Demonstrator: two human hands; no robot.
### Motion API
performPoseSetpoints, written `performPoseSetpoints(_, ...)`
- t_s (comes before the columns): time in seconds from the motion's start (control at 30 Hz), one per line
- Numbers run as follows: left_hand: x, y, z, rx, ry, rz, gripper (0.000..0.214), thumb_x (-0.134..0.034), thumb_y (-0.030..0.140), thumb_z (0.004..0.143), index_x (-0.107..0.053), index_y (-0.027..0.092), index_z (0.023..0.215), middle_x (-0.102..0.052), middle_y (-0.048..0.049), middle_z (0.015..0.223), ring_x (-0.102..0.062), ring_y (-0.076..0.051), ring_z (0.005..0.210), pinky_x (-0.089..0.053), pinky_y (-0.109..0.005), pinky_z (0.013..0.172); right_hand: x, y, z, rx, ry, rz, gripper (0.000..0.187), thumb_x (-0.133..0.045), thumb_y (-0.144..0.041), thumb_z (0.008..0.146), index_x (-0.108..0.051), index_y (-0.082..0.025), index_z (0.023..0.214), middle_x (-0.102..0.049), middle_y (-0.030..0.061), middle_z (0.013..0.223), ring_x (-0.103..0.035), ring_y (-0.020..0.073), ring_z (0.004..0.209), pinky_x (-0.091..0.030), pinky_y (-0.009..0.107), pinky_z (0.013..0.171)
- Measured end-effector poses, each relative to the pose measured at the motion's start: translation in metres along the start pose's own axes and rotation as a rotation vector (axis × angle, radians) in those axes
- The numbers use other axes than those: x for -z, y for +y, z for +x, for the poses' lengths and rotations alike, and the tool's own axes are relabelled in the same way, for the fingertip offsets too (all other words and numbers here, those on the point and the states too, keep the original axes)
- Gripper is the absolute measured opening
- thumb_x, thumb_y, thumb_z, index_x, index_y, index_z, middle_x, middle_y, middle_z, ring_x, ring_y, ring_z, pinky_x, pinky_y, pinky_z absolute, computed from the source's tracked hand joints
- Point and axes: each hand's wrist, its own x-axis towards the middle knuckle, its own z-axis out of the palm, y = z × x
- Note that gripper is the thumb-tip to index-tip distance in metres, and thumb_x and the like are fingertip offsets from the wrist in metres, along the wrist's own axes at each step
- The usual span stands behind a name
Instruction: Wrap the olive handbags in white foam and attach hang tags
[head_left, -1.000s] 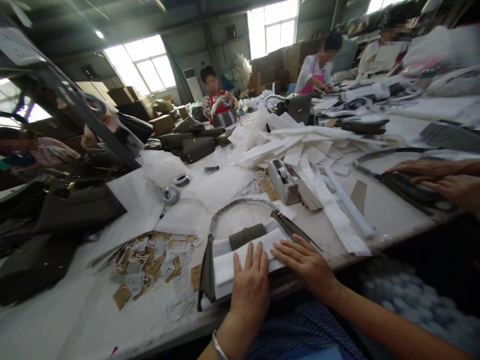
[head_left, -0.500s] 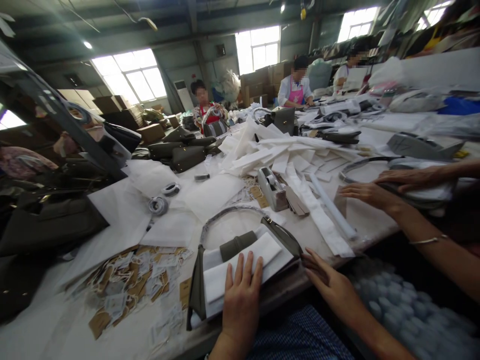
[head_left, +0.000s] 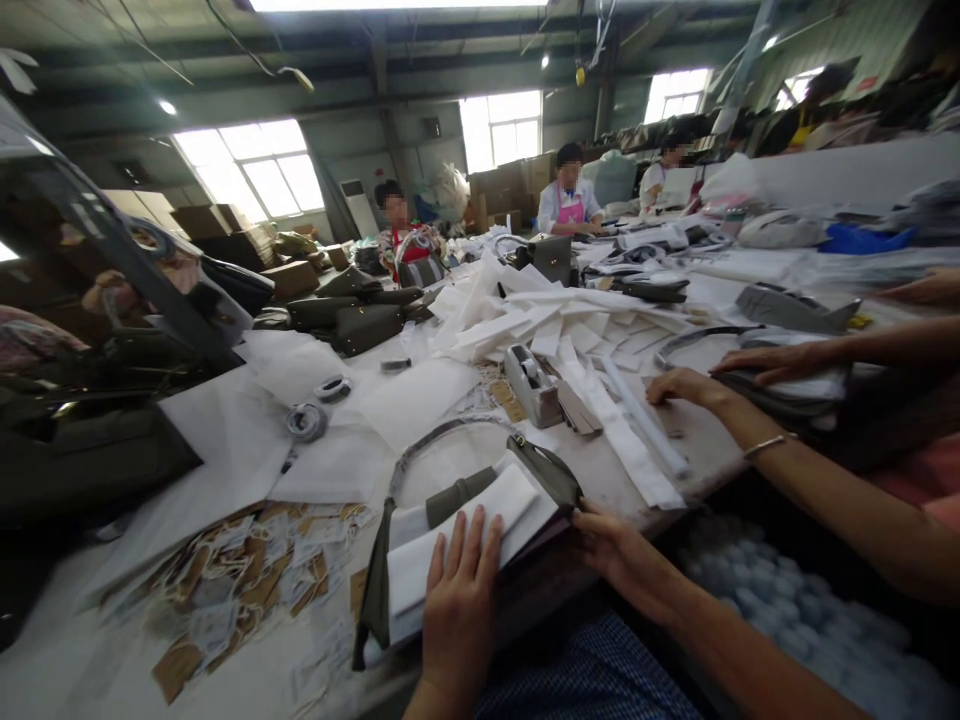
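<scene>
An olive-green bag lies flat at the table's near edge, partly wrapped in white tissue paper. My left hand rests flat on the white paper, fingers stretched out. My right hand is at the bag's right end by the table edge, its fingers curled against the bag's underside. The bag's curved strap arcs over the table behind it.
A grey tape dispenser and a heap of white paper strips lie behind the bag. Loose paper tags are scattered at left. A co-worker's hands work at right. Dark bags and other workers are farther back.
My right hand slid off the top of the white paper to the bag's right end at the table edge. The co-worker's hand reached further in from the right. My view tilted up.
</scene>
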Motion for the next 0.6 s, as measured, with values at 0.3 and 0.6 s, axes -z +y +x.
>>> performPoseSetpoints(0.3,0.004,-0.002,-0.005,0.059,-0.041,-0.017,0.068,-0.056,0.032,0.093,-0.03,0.019,0.155,-0.033,-0.0105,0.159,-0.028,-0.034,0.148,-0.035,-0.053,0.115,-0.033,-0.001,0.013,0.018,0.034,0.13,0.025,-0.057,-0.025,0.084,-0.062,-0.024,0.108,-0.074,0.0083,0.113,-0.073,0.026,0.098,-0.06,0.045,0.086)
performPoseSetpoints(0.6,0.005,-0.015,-0.001,0.111,0.083,-0.03,0.073,-0.048,0.02,0.096,-0.011,0.022,0.159,-0.044,-0.012,0.154,-0.041,-0.029,0.142,-0.045,-0.046,0.109,-0.022,-0.034,0.002,0.16,-0.155,-0.289,0.039,-0.062,-0.032,0.089,-0.064,-0.023,0.127,-0.073,0.0068,0.114,-0.07,0.0266,0.104,-0.059,0.043,0.089)
